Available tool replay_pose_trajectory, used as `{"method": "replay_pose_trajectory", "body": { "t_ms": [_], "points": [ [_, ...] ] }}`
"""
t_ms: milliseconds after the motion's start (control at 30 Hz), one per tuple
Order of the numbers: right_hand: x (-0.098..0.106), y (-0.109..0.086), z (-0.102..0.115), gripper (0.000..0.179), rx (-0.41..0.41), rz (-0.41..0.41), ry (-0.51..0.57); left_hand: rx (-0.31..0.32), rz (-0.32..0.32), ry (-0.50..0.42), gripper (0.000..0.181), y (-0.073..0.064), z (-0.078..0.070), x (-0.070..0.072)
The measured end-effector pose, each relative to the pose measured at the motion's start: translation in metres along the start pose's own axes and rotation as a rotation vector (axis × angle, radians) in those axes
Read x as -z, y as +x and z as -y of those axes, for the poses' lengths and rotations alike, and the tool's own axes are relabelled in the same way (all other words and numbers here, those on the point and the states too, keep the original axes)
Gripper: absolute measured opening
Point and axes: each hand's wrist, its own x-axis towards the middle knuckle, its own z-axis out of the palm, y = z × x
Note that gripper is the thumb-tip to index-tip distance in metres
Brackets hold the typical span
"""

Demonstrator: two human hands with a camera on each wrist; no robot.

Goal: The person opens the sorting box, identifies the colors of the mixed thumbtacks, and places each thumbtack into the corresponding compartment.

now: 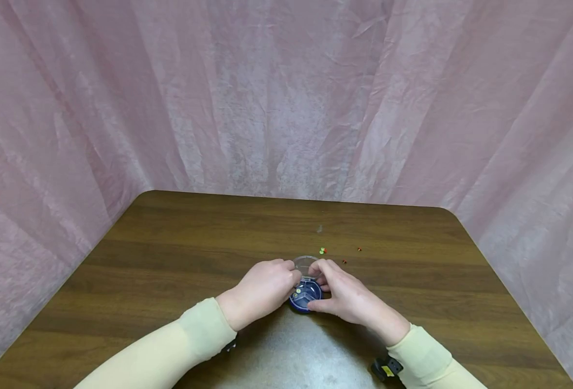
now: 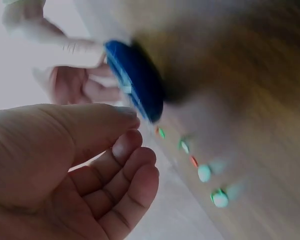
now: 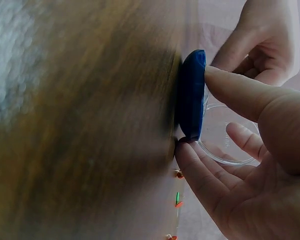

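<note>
A round blue pill case [image 1: 305, 296] with divided compartments sits on the table, its clear lid [image 3: 225, 135] swung up on the far side. My right hand [image 1: 351, 294] grips the case, thumb on the near rim and fingers along its right side. Over the left part of the case is my left hand [image 1: 269, 282], its fingers curled and thumb tip close to the index fingertip. Nothing shows between those fingertips in the left wrist view. Small pale green pieces [image 1: 298, 290] lie in the left compartment.
Beyond the case, small green-and-white pieces [image 1: 322, 251] lie on the wooden table [image 1: 194, 232]. Tiny red pieces [image 1: 344, 261] lie to their right. A small clear scrap [image 1: 319, 229] is farther back. Pink curtains [image 1: 267, 108] hang around the table's far edges.
</note>
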Motion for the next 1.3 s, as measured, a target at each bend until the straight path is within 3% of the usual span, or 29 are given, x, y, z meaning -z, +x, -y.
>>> {"method": "replay_pose_trajectory", "body": {
  "t_ms": [167, 300, 400, 667, 1133, 1300],
  "points": [
    [0.001, 0.001, 0.001, 0.055, -0.007, 0.000, -0.002, 0.088, -0.017, -0.106, 0.014, -0.010, 0.026, 0.007],
    [0.002, 0.001, 0.001, 0.056, -0.015, 0.007, -0.005, 0.147, -0.023, -0.101, 0.017, -0.021, 0.051, 0.001],
    [0.003, 0.002, 0.001, 0.056, -0.014, 0.009, -0.008, 0.172, -0.019, -0.092, 0.018, -0.025, 0.060, -0.004],
    [0.004, 0.002, 0.001, 0.055, -0.003, -0.001, -0.006, 0.152, 0.017, -0.121, 0.016, -0.022, 0.055, -0.012],
    [0.003, 0.002, 0.001, 0.056, -0.002, 0.002, -0.006, 0.141, 0.046, -0.088, 0.024, -0.013, 0.048, -0.018],
    [0.002, 0.002, 0.001, 0.055, 0.000, -0.001, -0.008, 0.115, 0.024, -0.066, 0.023, -0.012, 0.047, -0.020]
  ]
}}
